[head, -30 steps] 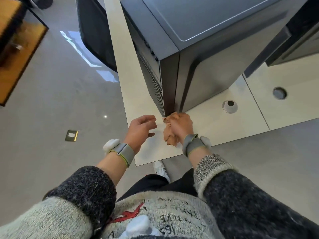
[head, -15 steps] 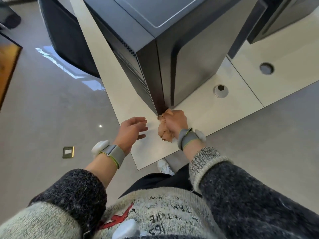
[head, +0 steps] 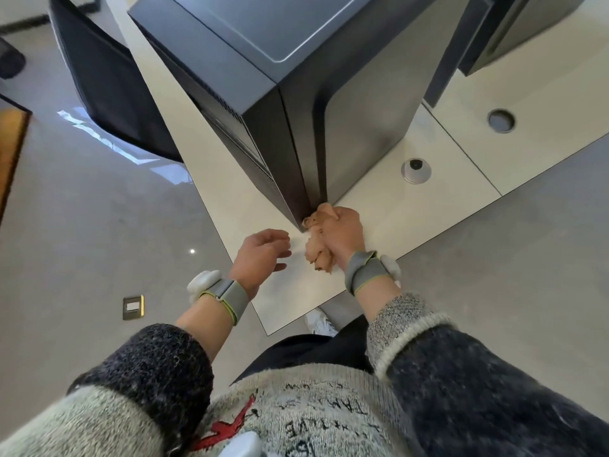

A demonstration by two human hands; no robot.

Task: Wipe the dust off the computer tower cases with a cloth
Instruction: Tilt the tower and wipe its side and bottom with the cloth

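Note:
A dark grey computer tower stands upright on the white desk, its near bottom corner pointing at me. My right hand is closed on a crumpled peach cloth and presses it against that bottom corner, where the case meets the desk. Just left of the cloth, my left hand hovers over the desk with fingers loosely curled and apart, holding nothing. A second dark tower shows at the top right.
Two round cable grommets sit in the desk to the right of the tower. A black chair back stands left of the desk. A floor socket plate lies in the grey floor. The desk's front corner is near my legs.
My right hand keeps the cloth pressed at the tower's bottom corner with little shift. The view has swung slightly, and my left hand stays hovering beside it.

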